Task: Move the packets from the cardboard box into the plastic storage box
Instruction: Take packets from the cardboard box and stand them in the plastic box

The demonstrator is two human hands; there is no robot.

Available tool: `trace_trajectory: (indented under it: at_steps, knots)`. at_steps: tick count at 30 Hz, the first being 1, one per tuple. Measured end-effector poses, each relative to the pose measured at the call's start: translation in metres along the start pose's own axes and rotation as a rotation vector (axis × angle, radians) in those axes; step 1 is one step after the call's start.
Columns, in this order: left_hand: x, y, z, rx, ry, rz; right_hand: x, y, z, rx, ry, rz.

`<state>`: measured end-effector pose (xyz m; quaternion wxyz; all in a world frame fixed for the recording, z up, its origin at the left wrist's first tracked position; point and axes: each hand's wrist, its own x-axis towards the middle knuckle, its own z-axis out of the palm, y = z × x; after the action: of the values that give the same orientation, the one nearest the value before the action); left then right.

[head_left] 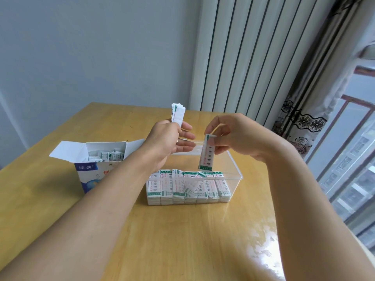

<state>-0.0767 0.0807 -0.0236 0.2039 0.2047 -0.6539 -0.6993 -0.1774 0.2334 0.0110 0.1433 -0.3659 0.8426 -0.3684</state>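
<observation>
We see a broad, glossy desk of pale yellow wood (182, 240), its grain running lengthwise and window light glaring off its near right part. Behind it stand a white ribbed radiator (253, 53) and a patterned curtain with dark lace trim (308, 118). On the desk's left sits an open white and blue cardboard box (89, 173), rectangular, flaps spread outward, with loose packets lying jumbled inside. Just right of it stands a clear rectangular plastic storage box (235, 179) with thin smooth walls, and along its near wall a neat row of white paper packets with green end bands (188, 189) stands packed upright, one lying slanted in the middle. Our left hand (168, 142) is above the storage box's left end, thumb and forefinger pinching a small upright bundle of white packets (178, 114) while the other fingers stretch out relaxed. Our right hand (229, 134) has its grip closed by thumb and fingertips on the top of a single slim, flat white packet with printed characters and a green lower band (206, 157), which hangs upright over the storage box, its lower end just above the packed row.
</observation>
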Motion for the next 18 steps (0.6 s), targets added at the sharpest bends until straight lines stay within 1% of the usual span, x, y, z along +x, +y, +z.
trace_trajectory:
  at_steps: [3, 5, 6, 7, 9, 10, 11, 12, 15, 16, 18]
  knots:
    - [0.0, 0.0, -0.002, 0.024, -0.007, 0.007, -0.003, 0.002, 0.003, -0.113, -0.063, 0.019]
    - [0.002, -0.002, -0.004, 0.08, -0.005, 0.011, -0.002, 0.002, 0.004, -0.137, -0.053, 0.022]
    - [0.003, -0.003, -0.004, 0.107, -0.009, 0.011, -0.001, 0.002, 0.004, -0.094, -0.02, 0.009]
    - [0.004, -0.004, -0.005, 0.134, -0.016, 0.01, 0.0, 0.001, 0.002, -0.001, 0.026, -0.012]
    - [0.004, -0.004, -0.004, 0.173, -0.045, 0.007, 0.001, -0.004, -0.002, 0.266, 0.122, -0.07]
    - [0.003, -0.004, -0.003, 0.167, -0.075, -0.009, 0.0, -0.006, -0.003, 0.365, 0.155, -0.096]
    - [0.0, -0.002, -0.002, 0.141, -0.119, -0.035, 0.001, -0.008, -0.001, 0.408, 0.185, -0.121]
    - [-0.002, -0.002, -0.001, 0.1, -0.178, -0.067, 0.002, -0.008, 0.003, 0.39, 0.218, -0.139]
    - [-0.007, 0.001, -0.001, -0.018, -0.336, -0.142, 0.01, -0.004, 0.014, 0.182, 0.331, -0.172]
    - [-0.007, 0.001, -0.002, -0.033, -0.356, -0.152, 0.012, -0.002, 0.016, 0.15, 0.341, -0.187]
    - [-0.006, 0.002, -0.004, -0.013, -0.34, -0.143, 0.014, 0.0, 0.018, 0.129, 0.322, -0.205]
